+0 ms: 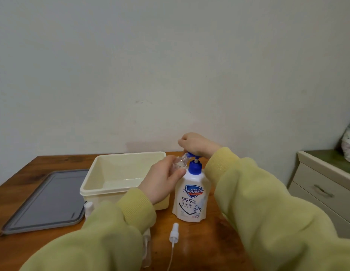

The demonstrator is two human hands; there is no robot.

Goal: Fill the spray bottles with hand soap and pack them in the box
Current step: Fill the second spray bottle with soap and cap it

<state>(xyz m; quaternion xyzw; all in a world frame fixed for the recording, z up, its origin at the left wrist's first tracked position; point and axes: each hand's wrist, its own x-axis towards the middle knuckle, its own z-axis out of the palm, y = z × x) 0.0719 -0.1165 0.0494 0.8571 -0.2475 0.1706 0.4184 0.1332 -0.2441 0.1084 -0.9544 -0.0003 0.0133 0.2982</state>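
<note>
Left hand (160, 179) gripping spray bottle (179, 163), right hand (196, 144) fingers curled over pump head (190, 155)

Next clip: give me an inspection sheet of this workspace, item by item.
Surface: wooden table.
Job's things: open cream box; grey lid flat to its left; soap bottle upright; spray bottle tilted at its nozzle; spray head lying loose; white-capped bottle and clear bottle partly hidden by a sleeve.
Clutter: nothing seen.
Grips: left hand holds the spray bottle; right hand curled over the pump.
Cables: nothing seen.
Surroundings: wall, drawer cabinet at right.
</note>
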